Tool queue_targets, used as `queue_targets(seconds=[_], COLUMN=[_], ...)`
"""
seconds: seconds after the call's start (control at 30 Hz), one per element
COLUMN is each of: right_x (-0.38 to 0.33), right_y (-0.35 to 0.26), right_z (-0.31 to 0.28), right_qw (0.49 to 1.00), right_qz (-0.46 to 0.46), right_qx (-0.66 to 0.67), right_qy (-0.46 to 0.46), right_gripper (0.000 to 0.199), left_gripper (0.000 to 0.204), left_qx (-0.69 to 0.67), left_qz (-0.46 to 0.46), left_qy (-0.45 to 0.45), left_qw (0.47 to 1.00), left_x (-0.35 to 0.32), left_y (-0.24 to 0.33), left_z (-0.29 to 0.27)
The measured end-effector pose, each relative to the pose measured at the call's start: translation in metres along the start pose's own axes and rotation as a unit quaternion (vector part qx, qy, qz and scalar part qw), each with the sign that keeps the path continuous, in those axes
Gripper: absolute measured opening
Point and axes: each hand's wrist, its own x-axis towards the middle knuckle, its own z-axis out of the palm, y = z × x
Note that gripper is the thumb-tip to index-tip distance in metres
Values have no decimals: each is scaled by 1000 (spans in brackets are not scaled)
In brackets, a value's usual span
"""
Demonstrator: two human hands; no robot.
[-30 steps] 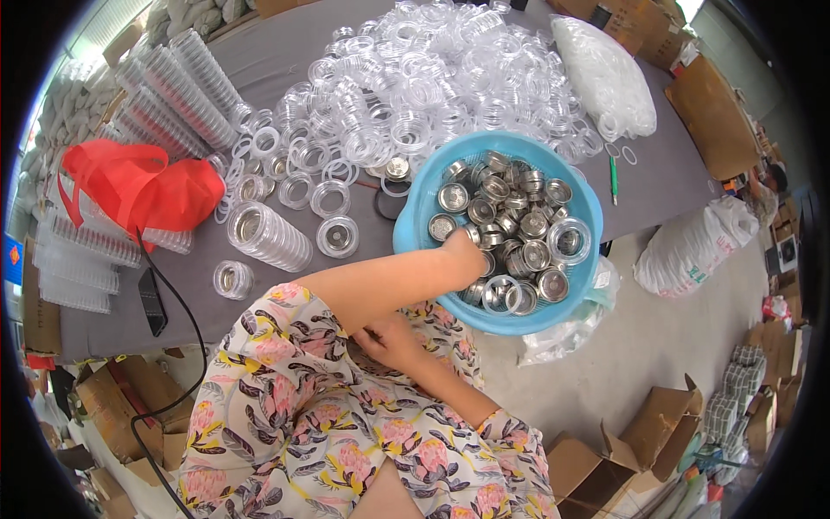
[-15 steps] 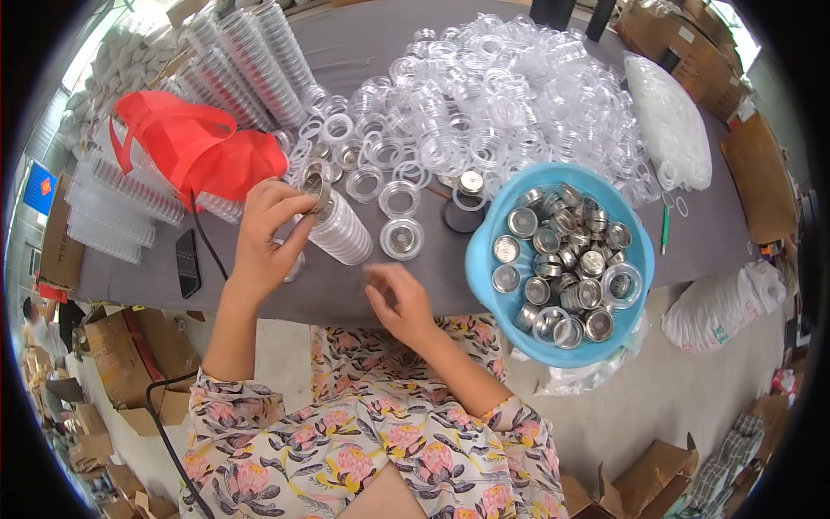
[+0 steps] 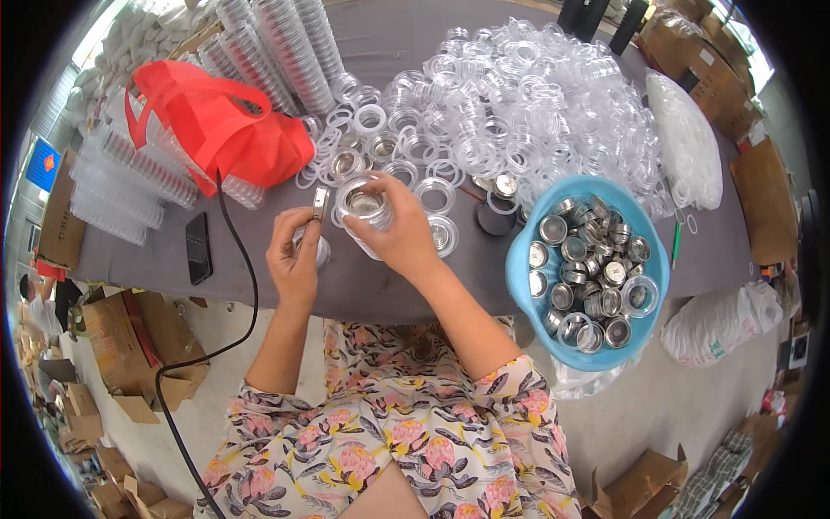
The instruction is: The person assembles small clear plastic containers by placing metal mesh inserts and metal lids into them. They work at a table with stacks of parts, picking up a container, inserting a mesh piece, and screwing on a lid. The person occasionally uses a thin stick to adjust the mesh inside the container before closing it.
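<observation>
My left hand (image 3: pixel 292 259) pinches a small round metal lid (image 3: pixel 320 204), held on edge just above the table. My right hand (image 3: pixel 405 232) has its thumb and fingers around the rim of a clear plastic ring (image 3: pixel 353 188), with metal showing inside it. Whether that ring rests on the stack of clear rings beneath is hard to tell, since my hand hides most of the stack. Close to my right wrist lies another clear ring with a metal piece in it (image 3: pixel 442 233). A clear round piece (image 3: pixel 323 252) sits beside my left fingers.
A blue basin (image 3: pixel 517 259) of metal lids stands right. Loose clear rings (image 3: pixel 536 104) are heaped at the back. A red bag (image 3: pixel 216 130), tall stacks of clear cups (image 3: pixel 298 56), a phone (image 3: pixel 199 249) and a black cable (image 3: pixel 246 251) are left. A green pen (image 3: pixel 676 245) lies far right.
My right hand has come up from the table's front edge to the clear ring. My left hand, still with the metal lid, has moved lower. The whole view has shifted slightly.
</observation>
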Motion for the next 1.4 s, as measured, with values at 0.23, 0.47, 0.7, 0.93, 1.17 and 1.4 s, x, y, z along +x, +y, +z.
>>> queue_targets(seconds=[0.23, 0.47, 0.7, 0.93, 1.17, 1.4], right_x=[0, -5, -13, -10, -32, -24], right_y=[0, 1, 18, 24, 60, 38], right_z=[-3, -2, -3, 13, 53, 48], right_qw=[906, 847, 904, 903, 892, 895], right_qz=[247, 246, 213, 231, 211, 191], right_qx=[341, 424, 306, 282, 297, 306], right_qy=[53, 207, 211, 228, 268, 262], right_gripper=[26, 23, 21, 27, 30, 25], left_gripper=[16, 18, 17, 15, 16, 16], left_qx=[156, 355, 363, 378, 132, -108], left_qz=[161, 201, 188, 172, 30, -137], left_qy=[-41, -229, -304, -354, -209, 41], left_qw=[974, 884, 860, 838, 968, 984], left_x=[-1, 19, 28, 31, 9, 0], left_y=[1, 18, 27, 25, -3, -14], left_z=[13, 14, 14, 17, 15, -17])
